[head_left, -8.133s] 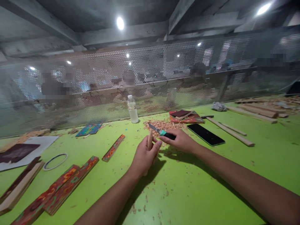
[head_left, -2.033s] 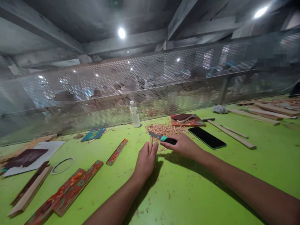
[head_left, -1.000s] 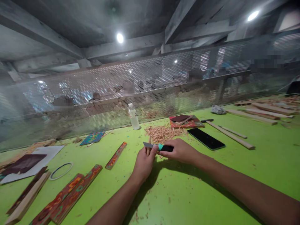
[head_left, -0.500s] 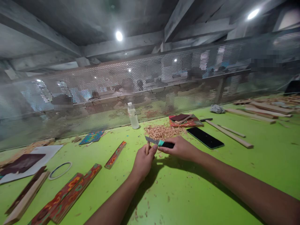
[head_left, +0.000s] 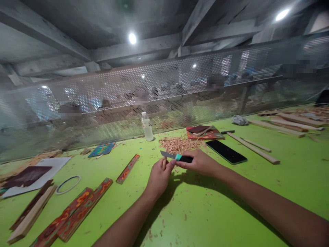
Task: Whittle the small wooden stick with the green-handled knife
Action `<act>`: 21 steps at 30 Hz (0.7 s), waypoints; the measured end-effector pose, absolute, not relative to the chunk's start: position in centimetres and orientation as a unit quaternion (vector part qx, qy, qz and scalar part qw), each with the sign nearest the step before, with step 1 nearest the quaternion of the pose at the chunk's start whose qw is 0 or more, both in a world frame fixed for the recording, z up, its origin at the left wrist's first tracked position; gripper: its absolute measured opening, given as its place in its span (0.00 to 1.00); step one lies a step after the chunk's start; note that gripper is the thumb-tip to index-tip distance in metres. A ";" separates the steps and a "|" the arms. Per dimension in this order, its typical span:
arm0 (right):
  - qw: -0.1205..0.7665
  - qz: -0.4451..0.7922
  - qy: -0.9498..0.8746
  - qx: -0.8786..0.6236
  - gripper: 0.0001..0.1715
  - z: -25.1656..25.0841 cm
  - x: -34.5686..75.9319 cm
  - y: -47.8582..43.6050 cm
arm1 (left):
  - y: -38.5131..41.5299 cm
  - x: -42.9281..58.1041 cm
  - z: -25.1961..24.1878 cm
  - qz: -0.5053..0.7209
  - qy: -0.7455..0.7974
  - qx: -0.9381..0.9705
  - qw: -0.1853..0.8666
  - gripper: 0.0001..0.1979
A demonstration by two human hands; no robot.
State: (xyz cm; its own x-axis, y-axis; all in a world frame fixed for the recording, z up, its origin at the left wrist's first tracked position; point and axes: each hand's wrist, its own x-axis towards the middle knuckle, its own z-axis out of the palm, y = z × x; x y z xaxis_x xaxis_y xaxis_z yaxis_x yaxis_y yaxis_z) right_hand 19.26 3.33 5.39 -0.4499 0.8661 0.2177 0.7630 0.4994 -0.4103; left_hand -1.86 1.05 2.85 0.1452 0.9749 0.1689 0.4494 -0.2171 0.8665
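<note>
My left hand [head_left: 159,175] is closed around a thin wooden stick [head_left: 164,163], whose upper end pokes out above the fingers. In my right hand [head_left: 199,161] is a knife [head_left: 184,158] with a black handle and a green band near the blade. The knife's blade [head_left: 168,154] points left and lies across the top of the stick. My left thumb is close to the green band, and I cannot tell whether it presses on the knife. Just beyond both hands lies a heap of wood shavings [head_left: 173,144].
A water bottle [head_left: 147,127] stands behind the shavings. To the right lie a phone [head_left: 226,151] and long wooden sticks [head_left: 253,148]. Painted wooden strips [head_left: 86,209], a tape ring [head_left: 68,185] and sandpaper [head_left: 28,175] are at left. A perforated metal screen [head_left: 115,103] borders the table's far side.
The whole view has shifted slightly to the right. Both hands keep their grips, and the blade stays at the stick's top with only a slight change of position.
</note>
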 end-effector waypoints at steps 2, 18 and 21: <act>0.193 0.140 -0.848 -0.474 0.18 5.2 19.2 3.3 | 1.1 -1.8 2.8 0.388 0.528 0.679 0.332 0.16; 0.219 0.162 -0.836 -0.477 0.17 4.8 19.0 3.3 | 1.2 -1.9 2.8 0.389 0.537 0.687 0.296 0.16; 0.223 0.162 -0.834 -0.478 0.18 4.8 19.0 3.3 | 1.2 -1.9 2.8 0.386 0.541 0.688 0.293 0.16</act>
